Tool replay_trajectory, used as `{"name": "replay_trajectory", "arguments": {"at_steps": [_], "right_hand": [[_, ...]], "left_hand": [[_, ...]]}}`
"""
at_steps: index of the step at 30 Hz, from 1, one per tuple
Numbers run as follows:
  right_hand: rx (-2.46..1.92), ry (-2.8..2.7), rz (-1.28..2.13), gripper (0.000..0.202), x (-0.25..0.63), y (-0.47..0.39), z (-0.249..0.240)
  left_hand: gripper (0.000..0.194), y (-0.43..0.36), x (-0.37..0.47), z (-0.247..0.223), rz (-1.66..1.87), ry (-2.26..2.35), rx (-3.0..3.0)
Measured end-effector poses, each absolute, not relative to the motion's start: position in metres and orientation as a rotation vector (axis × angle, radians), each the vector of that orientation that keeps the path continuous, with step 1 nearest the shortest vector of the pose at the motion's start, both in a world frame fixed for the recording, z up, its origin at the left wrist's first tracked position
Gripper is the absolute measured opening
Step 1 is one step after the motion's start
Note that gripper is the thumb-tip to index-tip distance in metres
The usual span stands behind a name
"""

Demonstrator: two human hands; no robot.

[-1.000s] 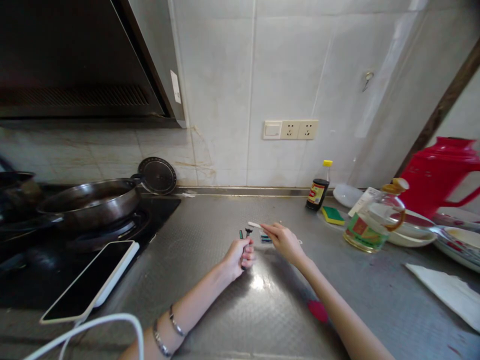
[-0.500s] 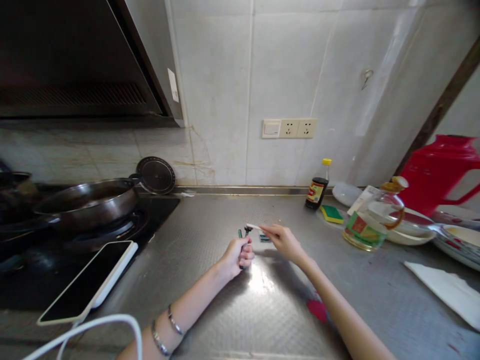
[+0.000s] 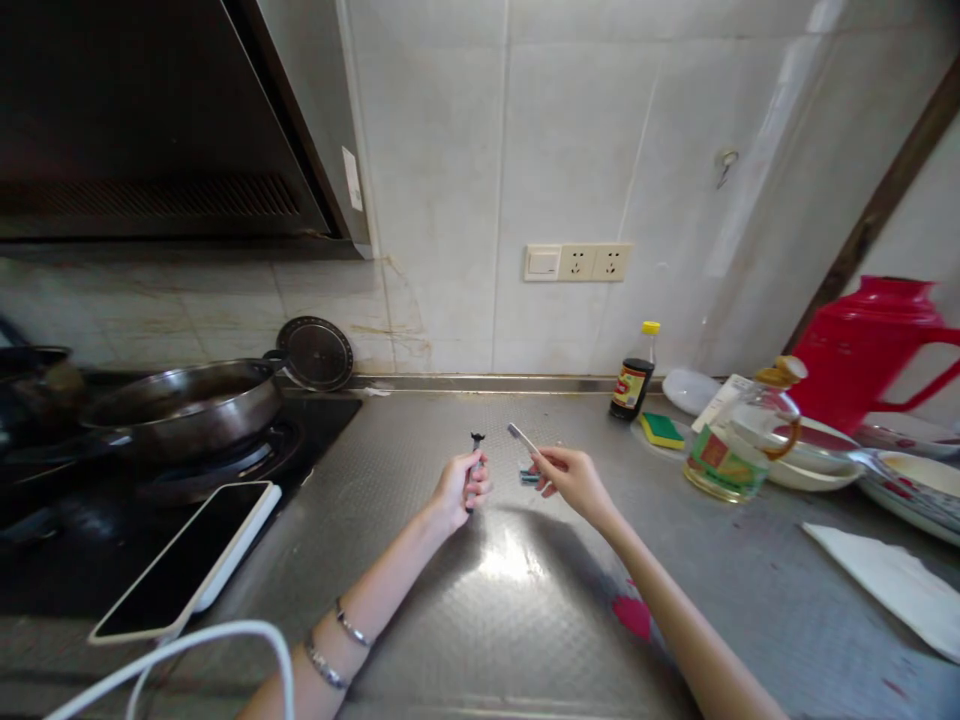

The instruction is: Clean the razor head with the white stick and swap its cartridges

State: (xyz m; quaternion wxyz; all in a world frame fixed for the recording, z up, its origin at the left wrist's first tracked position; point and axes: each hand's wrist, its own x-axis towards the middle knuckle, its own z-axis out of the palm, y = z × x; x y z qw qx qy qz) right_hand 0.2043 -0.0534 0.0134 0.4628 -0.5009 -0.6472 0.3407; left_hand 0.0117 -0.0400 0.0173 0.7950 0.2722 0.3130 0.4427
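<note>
My left hand [image 3: 459, 490] is wrapped around a dark razor handle [image 3: 477, 442], held upright with its forked black top showing above the fist. In my right hand [image 3: 566, 480], pinched between thumb and fingers, is a slim pale toothbrush [image 3: 525, 438]. Its greyish head points up and left, apart from the razor handle. Just behind and beside my right fingers, small green-and-dark pieces [image 3: 529, 478] lie on the metal counter [image 3: 420, 430]; they look like razor cartridges, partly hidden by the hand.
At left, a steel pan [image 3: 187, 400] sits on the black stove, near a phone [image 3: 187, 560] with a white cable. To the right stand a soy sauce bottle [image 3: 631, 385], a sponge [image 3: 661, 431], an oil jug [image 3: 739, 450], bowls and a red thermos [image 3: 870, 350].
My hands have moved apart. The toothbrush head has left the top of the razor handle and now tilts upward; the left hand with the razor handle has shifted left and slightly up.
</note>
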Motion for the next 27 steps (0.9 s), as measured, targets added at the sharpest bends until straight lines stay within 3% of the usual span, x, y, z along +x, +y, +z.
{"name": "replay_trajectory", "arguments": {"at_steps": [4, 12, 27], "right_hand": [[-1.354, -1.525, 0.858, 0.039, 0.195, -0.050, 0.019], [-1.884, -1.944, 0.183, 0.036, 0.168, -0.047, 0.016], [-2.096, -2.132, 0.171, 0.029, 0.135, -0.042, 0.003]], "left_hand": [[0.011, -0.039, 0.009, 0.021, 0.981, 0.674, 0.599], [0.009, -0.040, 0.008, 0.025, 1.004, 0.656, 0.619], [0.012, -0.044, 0.009, 0.024, 1.015, 0.656, 0.630]]}}
